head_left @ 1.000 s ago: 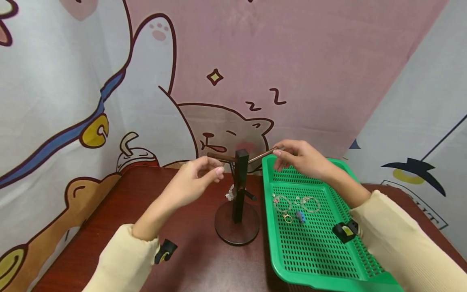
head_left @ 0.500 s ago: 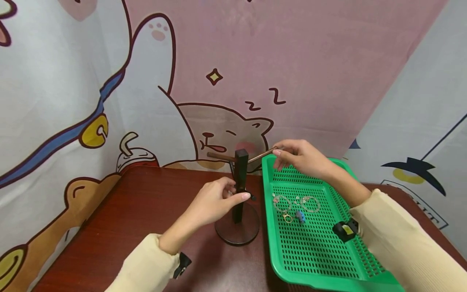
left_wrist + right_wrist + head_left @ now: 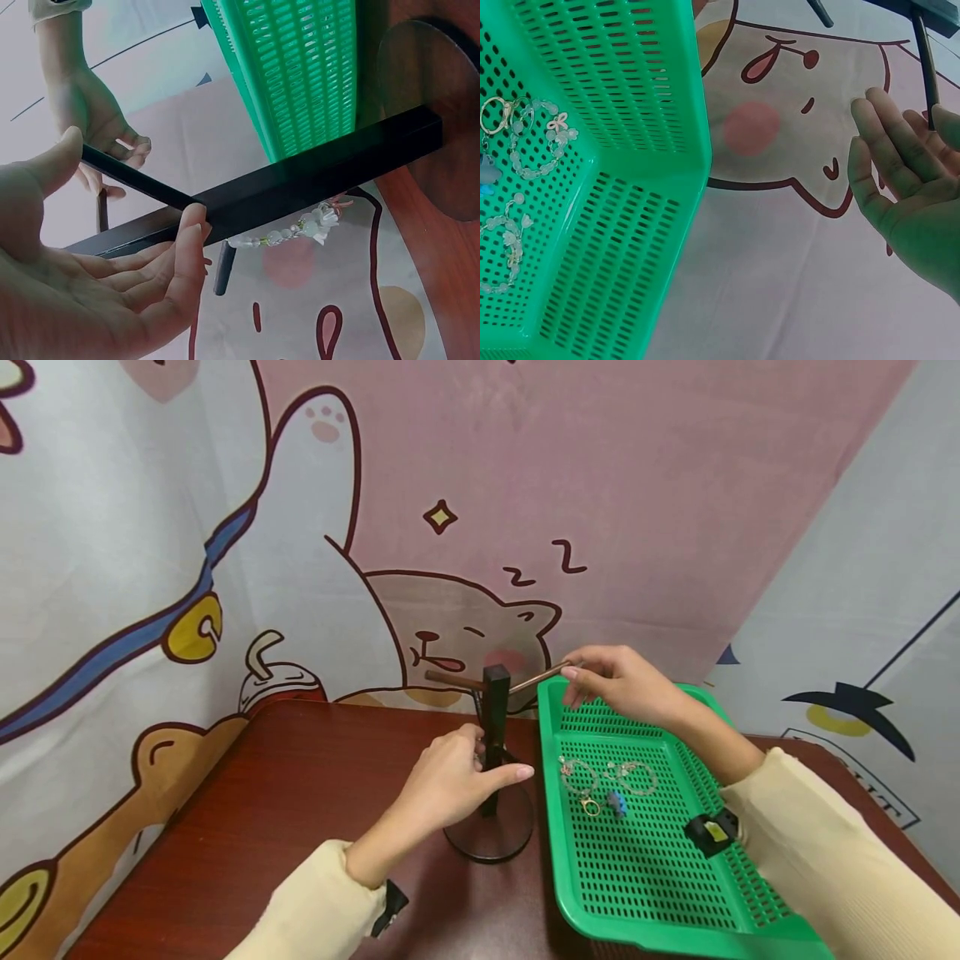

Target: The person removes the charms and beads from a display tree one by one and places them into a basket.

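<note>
A black jewellery stand (image 3: 495, 706) with a round base stands on the dark red table (image 3: 300, 793). My left hand (image 3: 468, 777) is beside its post at the lower peg, fingers nearly straight. In the left wrist view its fingertips (image 3: 191, 225) touch the post (image 3: 315, 176) and the palm is empty. A pale beaded bracelet (image 3: 300, 227) hangs from a peg just past them. My right hand (image 3: 611, 681) pinches the tip of the upper right bar (image 3: 536, 679). In the right wrist view that bar (image 3: 928, 67) runs between the fingers (image 3: 885, 150) and the thumb.
A green perforated basket (image 3: 555, 827) sits right of the stand and holds two beaded bracelets (image 3: 577, 772) (image 3: 637, 779) and a gold-ringed keychain with a blue charm (image 3: 606, 806). A cartoon cloth backdrop (image 3: 480, 527) hangs close behind the table.
My left hand has dropped from the upper left bar to the lower peg and reached right along the post, covering the hanging bracelet in the head view. The right hand has stayed put.
</note>
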The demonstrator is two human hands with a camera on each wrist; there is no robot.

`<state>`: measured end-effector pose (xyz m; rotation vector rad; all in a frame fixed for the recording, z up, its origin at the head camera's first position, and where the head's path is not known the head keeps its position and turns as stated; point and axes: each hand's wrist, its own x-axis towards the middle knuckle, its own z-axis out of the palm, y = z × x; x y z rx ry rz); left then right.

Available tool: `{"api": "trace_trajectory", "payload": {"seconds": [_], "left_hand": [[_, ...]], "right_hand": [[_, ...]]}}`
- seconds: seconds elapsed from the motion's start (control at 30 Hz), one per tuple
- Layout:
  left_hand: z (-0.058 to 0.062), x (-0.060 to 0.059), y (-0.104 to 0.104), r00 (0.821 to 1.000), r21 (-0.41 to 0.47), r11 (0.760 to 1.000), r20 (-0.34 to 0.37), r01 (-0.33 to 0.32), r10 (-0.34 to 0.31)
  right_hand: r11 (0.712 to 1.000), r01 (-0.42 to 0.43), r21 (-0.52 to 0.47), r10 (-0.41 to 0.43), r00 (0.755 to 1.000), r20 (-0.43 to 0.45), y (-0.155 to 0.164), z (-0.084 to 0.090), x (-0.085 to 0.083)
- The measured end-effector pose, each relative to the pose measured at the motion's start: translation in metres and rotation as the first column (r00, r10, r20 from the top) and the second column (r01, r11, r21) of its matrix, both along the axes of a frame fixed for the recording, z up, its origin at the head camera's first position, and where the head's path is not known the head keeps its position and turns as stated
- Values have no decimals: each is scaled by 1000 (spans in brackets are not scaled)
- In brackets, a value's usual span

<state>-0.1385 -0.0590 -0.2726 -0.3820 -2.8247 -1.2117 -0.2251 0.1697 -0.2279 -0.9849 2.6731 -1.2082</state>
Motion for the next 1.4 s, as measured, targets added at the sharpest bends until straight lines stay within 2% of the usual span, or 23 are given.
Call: {"api": "trace_trajectory", "payload": {"seconds": [0.4,0.67,0.97,1.23,1.4], "left_hand": [[2,-2,-18,998,66,997,41,41,-44],[3,1,-32,999,106,993,-32,42,-39],[7,2,-43,996,44,999,-93,15,-11],[8,-4,-53,984,2,998,-167,57,-56],[8,-11,-59,985,-8,996,-152,87,-87]], "right_hand": [[999,-17,35,18,999,-27,2,1,11],[998,-33,44,33,999,-11,0,0,18],[998,-41,52,40,999,19,7,-8,19],[995,-55,84,47,995,91,12,-21,17],[991,-89,98,80,993,92,12,-30,16]]}}
